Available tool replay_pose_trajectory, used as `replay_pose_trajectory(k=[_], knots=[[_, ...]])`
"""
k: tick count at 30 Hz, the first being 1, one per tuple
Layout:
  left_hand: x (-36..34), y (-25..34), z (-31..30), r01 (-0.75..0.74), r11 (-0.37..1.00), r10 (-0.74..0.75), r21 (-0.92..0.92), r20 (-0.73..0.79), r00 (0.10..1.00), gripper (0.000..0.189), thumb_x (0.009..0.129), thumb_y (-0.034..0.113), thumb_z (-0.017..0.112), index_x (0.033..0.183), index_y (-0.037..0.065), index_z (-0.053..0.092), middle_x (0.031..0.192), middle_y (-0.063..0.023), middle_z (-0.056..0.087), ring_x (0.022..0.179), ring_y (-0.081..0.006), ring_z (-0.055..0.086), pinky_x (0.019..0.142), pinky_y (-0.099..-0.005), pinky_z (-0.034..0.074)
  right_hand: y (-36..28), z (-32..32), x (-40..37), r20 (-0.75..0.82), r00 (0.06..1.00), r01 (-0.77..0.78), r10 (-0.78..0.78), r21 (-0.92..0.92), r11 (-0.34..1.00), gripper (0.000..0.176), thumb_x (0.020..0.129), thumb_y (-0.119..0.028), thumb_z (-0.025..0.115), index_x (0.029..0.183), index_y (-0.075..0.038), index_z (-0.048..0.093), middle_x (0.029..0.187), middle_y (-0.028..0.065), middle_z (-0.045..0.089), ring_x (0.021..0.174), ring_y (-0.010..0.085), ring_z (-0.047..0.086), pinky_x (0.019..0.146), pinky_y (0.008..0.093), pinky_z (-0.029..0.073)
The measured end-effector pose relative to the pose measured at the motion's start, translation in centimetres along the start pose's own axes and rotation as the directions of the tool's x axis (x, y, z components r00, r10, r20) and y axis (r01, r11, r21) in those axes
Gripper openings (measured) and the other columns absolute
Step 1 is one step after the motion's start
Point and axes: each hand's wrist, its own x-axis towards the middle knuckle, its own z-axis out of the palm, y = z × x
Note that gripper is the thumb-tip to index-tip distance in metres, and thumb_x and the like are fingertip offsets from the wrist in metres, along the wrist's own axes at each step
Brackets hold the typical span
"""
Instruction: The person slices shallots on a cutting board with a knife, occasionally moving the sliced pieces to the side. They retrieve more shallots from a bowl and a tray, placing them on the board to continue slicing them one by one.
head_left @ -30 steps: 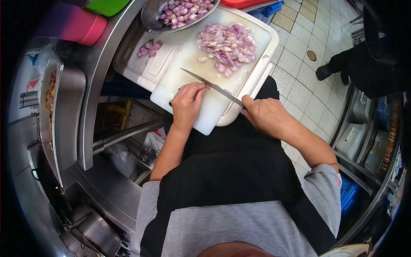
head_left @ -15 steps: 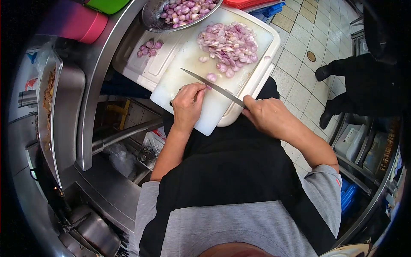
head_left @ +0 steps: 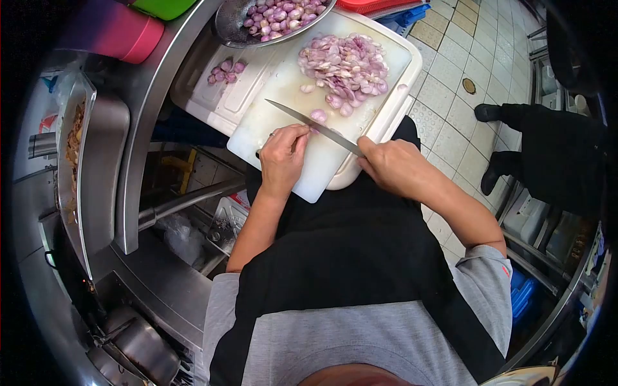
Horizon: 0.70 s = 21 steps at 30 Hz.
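Note:
A knife (head_left: pixel 313 127) is held by its handle in my right hand (head_left: pixel 394 164), its blade slanting up and left across the white cutting board (head_left: pixel 257 122). My left hand (head_left: pixel 283 154) is closed on a small shallot piece (head_left: pixel 313 130) by the blade, mostly hidden by the fingers. Just beyond the blade lies a cut shallot (head_left: pixel 318 116). A pile of sliced shallots (head_left: pixel 344 67) covers the upper part of the board. Several whole shallots (head_left: pixel 226 71) sit on the pale lid (head_left: pixel 193 90) to the left.
A metal bowl of shallots (head_left: pixel 273 19) stands at the top. On the left are a steel counter edge (head_left: pixel 138 128), a pink container (head_left: pixel 145 42) and a steel tray (head_left: pixel 103 161). Another person's dark-clad legs (head_left: pixel 553 141) are at the right on the tiled floor.
My right hand has moved slightly left and up, and the knife has slid with it toward the upper left. The other person's legs have shifted a little. My left hand has barely moved.

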Motion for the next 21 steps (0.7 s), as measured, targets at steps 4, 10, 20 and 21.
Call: replay_pose_trajectory(k=[4, 10, 20, 21], knots=[[0.1, 0.0, 0.0, -0.005, 1.000, 0.005, 0.004, -0.002, 1.000, 0.012, 0.078, -0.002, 0.072, 0.089, 0.002, 0.068, 0.089, -0.0120, 0.071, 0.081, -0.0289, 0.068, 0.073, -0.0365, 0.054, -0.2, -0.8, -1.5, -0.015, 1.000, -0.001, 0.000, -0.020, 1.000, 0.025, 0.093, -0.020, 0.060, 0.092, 0.000, 0.046, 0.059, 0.0194, 0.059, 0.059, 0.0409, 0.062, 0.055, 0.0506, 0.049], [0.1, -0.1, 0.0, -0.020, 1.000, 0.020, 0.008, -0.001, 1.000, 0.012, 0.078, -0.002, 0.072, 0.089, 0.002, 0.068, 0.088, -0.0119, 0.070, 0.081, -0.0288, 0.068, 0.072, -0.0366, 0.054, -0.5, -1.1, -1.7, 0.007, 1.000, -0.009, 0.009, -0.020, 1.000, 0.025, 0.093, -0.020, 0.061, 0.091, -0.001, 0.045, 0.058, 0.0192, 0.058, 0.059, 0.0412, 0.061, 0.053, 0.0505, 0.048], [0.1, 0.0, 0.2, -0.014, 1.000, 0.015, 0.017, -0.014, 1.000, 0.011, 0.078, -0.002, 0.072, 0.088, 0.003, 0.069, 0.088, -0.0117, 0.070, 0.081, -0.0282, 0.068, 0.073, -0.0362, 0.054, 0.9, 2.9, 2.3, -0.058, 0.998, 0.036, -0.034, 0.038, 0.999, 0.024, 0.094, -0.020, 0.058, 0.095, 0.000, 0.045, 0.061, 0.0209, 0.060, 0.062, 0.0417, 0.063, 0.056, 0.0506, 0.050], [0.1, 0.0, 0.1, -0.016, 1.000, 0.016, 0.021, -0.015, 1.000, 0.011, 0.078, -0.002, 0.072, 0.088, 0.003, 0.069, 0.088, -0.0117, 0.070, 0.081, -0.0282, 0.068, 0.073, -0.0362, 0.054, 0.8, 2.9, 2.5, -0.048, 0.998, 0.035, -0.033, 0.043, 0.998, 0.024, 0.094, -0.019, 0.058, 0.095, 0.000, 0.045, 0.062, 0.0212, 0.060, 0.063, 0.0418, 0.063, 0.057, 0.0508, 0.050]])
